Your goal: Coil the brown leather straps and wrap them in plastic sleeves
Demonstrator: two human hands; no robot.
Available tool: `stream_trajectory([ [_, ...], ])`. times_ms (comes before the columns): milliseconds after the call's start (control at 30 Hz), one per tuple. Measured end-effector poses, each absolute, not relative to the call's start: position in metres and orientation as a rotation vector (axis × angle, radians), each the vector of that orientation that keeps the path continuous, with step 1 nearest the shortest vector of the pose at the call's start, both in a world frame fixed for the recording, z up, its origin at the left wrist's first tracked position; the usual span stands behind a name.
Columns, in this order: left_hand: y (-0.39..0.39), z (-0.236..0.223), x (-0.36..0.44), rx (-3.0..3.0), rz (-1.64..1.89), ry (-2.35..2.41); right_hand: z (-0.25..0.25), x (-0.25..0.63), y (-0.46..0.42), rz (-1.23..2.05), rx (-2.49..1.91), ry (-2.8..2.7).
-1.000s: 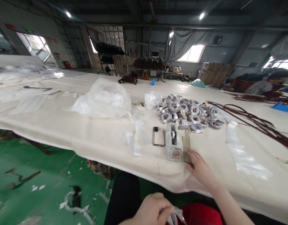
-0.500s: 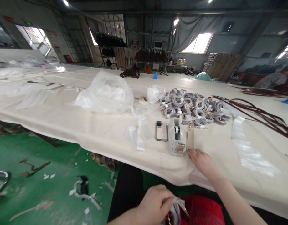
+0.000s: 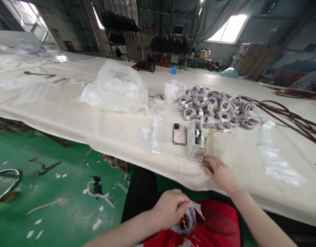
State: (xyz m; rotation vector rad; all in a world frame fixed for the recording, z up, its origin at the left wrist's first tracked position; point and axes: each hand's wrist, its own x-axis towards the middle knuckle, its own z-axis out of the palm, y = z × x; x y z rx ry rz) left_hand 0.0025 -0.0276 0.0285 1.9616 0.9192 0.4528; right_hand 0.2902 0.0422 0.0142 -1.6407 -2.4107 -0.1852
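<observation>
Over my lap, my left hand (image 3: 172,208) is closed round a coiled strap (image 3: 190,223) wrapped in clear plastic, with gold-coloured metal at its side. My right hand (image 3: 219,173) is at the front end of a pale tape dispenser (image 3: 195,144), beside its cutting edge. Its fingers are bent and pressed together; whatever is between them is too small to make out. A small card (image 3: 180,135), partly blurred, lies left of the dispenser. Behind it is a pile of similar wrapped coiled straps (image 3: 222,106).
A large clear plastic bag (image 3: 119,91) stands on the cream-covered table (image 3: 109,125). Loose plastic strips (image 3: 273,154) lie left and right of the dispenser. Long brown straps (image 3: 284,116) stretch across the right side. Scraps litter the green floor (image 3: 78,206).
The camera view has tilted down, showing more of the lap. My right hand has come slightly nearer the dispenser's front end. My left hand still holds the coiled strap.
</observation>
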Motion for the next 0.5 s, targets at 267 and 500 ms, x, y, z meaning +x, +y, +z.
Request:
stream_trajectory([
  [267, -0.026, 0.025, 0.003, 1.983, 0.493, 0.887, 0.022, 0.297, 0.048, -0.029, -1.735, -2.361],
  [500, -0.025, 0.026, 0.003, 1.982, 0.506, 0.89, 0.027, 0.291, 0.05, 0.021, -1.805, -2.359],
])
